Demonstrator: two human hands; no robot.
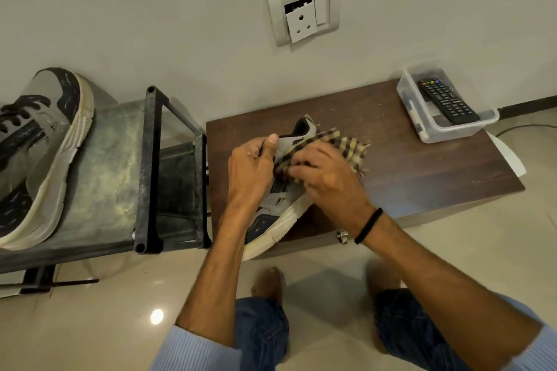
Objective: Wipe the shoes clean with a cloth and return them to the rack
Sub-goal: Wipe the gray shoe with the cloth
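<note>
A grey and black sneaker (pixel 278 214) with a pale sole lies on the low brown table (pixel 407 159), its toe hanging over the front edge. My left hand (pixel 250 169) grips it near the collar, thumb up. My right hand (pixel 325 175) holds a yellow and black checked cloth (pixel 346 144) against the shoe's upper. The matching sneaker (pixel 39 153) rests on top of the dark metal shoe rack (pixel 150 166) at the left.
A clear plastic box (pixel 422 117) with a black remote (pixel 446 101) stands at the table's back right corner. A wall socket (pixel 303 9) hangs loose above. My knees and bare feet are on the tiled floor (pixel 105 325) below the table.
</note>
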